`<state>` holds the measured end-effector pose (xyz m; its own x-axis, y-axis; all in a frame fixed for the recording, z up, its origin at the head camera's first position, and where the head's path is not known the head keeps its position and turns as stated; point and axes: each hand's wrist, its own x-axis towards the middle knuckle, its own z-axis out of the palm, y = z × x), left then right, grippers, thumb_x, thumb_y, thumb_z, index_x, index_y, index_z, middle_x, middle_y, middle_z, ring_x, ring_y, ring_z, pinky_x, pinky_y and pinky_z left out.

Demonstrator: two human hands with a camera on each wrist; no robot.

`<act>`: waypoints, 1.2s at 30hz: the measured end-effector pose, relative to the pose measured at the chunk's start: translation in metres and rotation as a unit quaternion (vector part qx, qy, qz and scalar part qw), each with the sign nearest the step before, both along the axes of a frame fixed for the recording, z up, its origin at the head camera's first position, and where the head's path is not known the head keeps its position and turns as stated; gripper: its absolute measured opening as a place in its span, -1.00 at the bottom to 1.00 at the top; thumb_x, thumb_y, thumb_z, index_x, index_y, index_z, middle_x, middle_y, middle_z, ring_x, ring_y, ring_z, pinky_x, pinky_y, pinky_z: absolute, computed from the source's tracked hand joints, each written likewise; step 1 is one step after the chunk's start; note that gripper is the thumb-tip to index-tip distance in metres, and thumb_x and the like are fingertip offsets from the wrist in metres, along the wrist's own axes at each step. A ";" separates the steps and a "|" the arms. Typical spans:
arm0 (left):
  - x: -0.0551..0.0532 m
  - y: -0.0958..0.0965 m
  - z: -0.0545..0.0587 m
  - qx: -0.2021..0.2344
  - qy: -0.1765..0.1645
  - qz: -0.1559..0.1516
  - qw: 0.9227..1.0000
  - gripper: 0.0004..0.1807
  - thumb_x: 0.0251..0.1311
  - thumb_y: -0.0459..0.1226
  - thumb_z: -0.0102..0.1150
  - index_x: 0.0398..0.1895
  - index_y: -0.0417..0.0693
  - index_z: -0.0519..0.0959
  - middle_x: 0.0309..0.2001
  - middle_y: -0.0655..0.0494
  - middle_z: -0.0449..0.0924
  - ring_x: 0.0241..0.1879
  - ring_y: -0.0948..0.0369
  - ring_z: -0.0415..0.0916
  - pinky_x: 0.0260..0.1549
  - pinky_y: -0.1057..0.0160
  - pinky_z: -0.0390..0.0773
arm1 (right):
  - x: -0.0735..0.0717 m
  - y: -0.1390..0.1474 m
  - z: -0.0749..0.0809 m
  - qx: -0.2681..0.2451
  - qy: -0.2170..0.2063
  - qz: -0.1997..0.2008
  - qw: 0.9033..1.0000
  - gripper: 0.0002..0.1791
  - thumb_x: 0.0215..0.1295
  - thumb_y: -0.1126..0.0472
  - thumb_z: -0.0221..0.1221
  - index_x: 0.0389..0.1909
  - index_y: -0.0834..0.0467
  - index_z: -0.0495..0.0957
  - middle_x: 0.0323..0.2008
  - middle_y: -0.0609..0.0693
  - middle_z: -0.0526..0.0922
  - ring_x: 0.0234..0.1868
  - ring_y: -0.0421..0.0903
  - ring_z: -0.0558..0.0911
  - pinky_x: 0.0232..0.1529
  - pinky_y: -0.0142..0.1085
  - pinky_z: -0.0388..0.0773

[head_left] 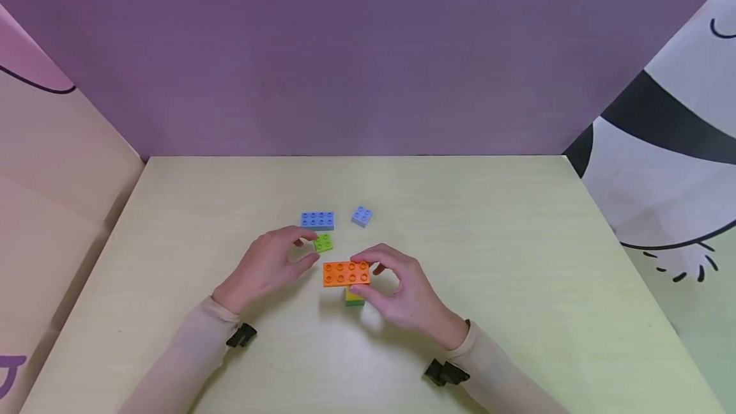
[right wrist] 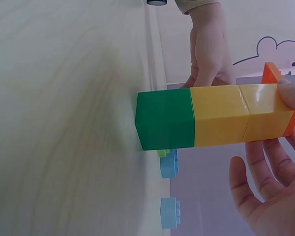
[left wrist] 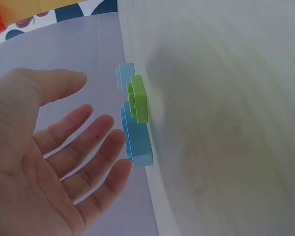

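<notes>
The right grip [head_left: 405,289] pinches the orange brick [head_left: 346,273] at one end between thumb and fingers, probably to keep it level, since its other end overhangs leftward. Directly beneath, two yellow bricks [right wrist: 236,115] sit on a green brick [right wrist: 164,120], the upright column seemingly carrying the orange one. Left of these, the left grip [head_left: 267,267] is spread, holding nothing, perhaps kept clear. Just beyond its fingertips lies the lime brick [head_left: 324,243]; farther, on the bench [head_left: 489,229], the long blue brick [head_left: 317,221] and small blue brick [head_left: 361,216], studs up.
</notes>
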<state>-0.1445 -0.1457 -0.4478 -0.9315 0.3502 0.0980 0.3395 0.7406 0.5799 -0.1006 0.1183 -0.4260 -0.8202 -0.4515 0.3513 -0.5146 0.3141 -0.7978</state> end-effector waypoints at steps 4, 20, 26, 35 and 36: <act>-0.005 0.004 0.000 -0.008 -0.003 0.000 1.000 -0.61 0.22 -0.06 0.31 0.10 0.08 0.63 0.06 0.17 0.68 -0.06 0.18 0.61 -0.11 0.12 0.59 | -0.001 0.001 -0.001 -0.002 -0.001 -0.001 1.000 -0.62 0.18 0.14 0.41 0.03 -0.05 0.60 -0.07 -0.14 0.69 -0.10 -0.23 0.62 -0.14 -0.19 0.64; -0.020 0.020 -0.007 -0.019 -0.020 -0.006 1.000 -0.56 0.17 -0.10 0.38 0.13 0.04 0.62 0.08 0.16 0.66 -0.02 0.16 0.59 0.03 0.08 0.59 | -0.002 0.001 -0.006 -0.018 -0.002 0.005 1.000 -0.60 0.16 0.19 0.42 0.03 -0.04 0.60 -0.08 -0.12 0.69 -0.13 -0.21 0.61 -0.16 -0.19 0.65; -0.022 0.023 -0.007 -0.035 -0.016 -0.008 0.999 -0.55 0.15 -0.11 0.40 0.12 0.04 0.63 0.09 0.14 0.66 0.02 0.15 0.59 0.07 0.08 0.58 | -0.001 0.001 -0.007 -0.027 0.000 0.007 1.000 -0.59 0.14 0.21 0.43 0.03 -0.03 0.61 -0.08 -0.11 0.69 -0.13 -0.21 0.62 -0.17 -0.25 0.64; -0.027 0.026 -0.008 -0.058 -0.023 -0.013 0.998 -0.53 0.15 -0.12 0.40 0.14 0.02 0.62 0.13 0.11 0.64 0.17 0.09 0.54 0.18 0.02 0.52 | -0.001 0.000 -0.006 -0.029 0.000 0.011 1.000 -0.61 0.16 0.19 0.42 0.02 -0.02 0.61 -0.08 -0.10 0.69 -0.13 -0.21 0.62 -0.19 -0.17 0.66; -0.027 0.027 -0.008 -0.058 -0.024 -0.012 0.998 -0.53 0.15 -0.12 0.40 0.14 0.02 0.62 0.14 0.11 0.64 0.18 0.08 0.54 0.19 0.02 0.51 | -0.001 0.000 -0.006 -0.028 -0.001 0.011 1.000 -0.61 0.16 0.19 0.42 0.03 -0.02 0.61 -0.08 -0.10 0.69 -0.12 -0.21 0.62 -0.19 -0.16 0.66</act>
